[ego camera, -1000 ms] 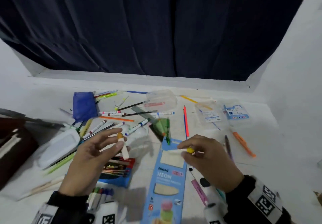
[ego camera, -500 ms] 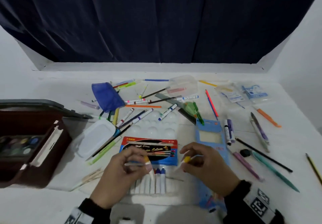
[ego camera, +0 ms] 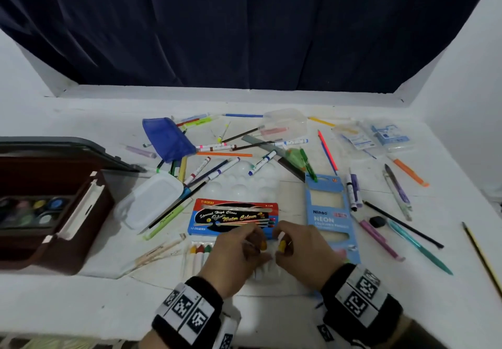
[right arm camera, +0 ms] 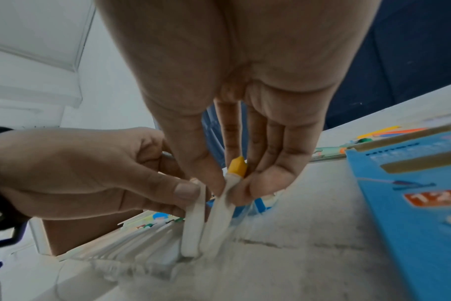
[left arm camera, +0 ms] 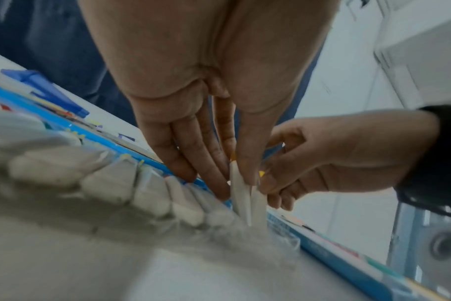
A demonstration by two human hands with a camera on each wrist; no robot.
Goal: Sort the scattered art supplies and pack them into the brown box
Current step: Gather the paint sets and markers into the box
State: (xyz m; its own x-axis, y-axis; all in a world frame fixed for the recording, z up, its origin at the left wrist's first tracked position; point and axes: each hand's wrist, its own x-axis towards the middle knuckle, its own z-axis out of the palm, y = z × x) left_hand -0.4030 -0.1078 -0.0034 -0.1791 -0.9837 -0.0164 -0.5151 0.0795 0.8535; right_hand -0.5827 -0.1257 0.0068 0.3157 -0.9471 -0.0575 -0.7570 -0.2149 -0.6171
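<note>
both yellow-capped paint tubes now stand lowered into the clear tray point(ego camera: 190, 264) of tubes, in front of the water colour box point(ego camera: 233, 214). the left hand point(ego camera: 236, 256) pinches one white tube point(right arm camera: 193, 220); the right hand point(ego camera: 304, 251) pinches the other tube point(right arm camera: 223, 211). half a second ago the tubes were above the tray. the brown box point(ego camera: 54, 213) sits open at far left.

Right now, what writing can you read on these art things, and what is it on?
"NIKKI", "Water Colour", "12 COLOURS": red and blue paint box.
"Ninso", "NEON", "12": light blue pencil box.
Smaller print on both boxes and the plastic packets: too blurred to read.
Wristbands: square code patterns, no words.
</note>
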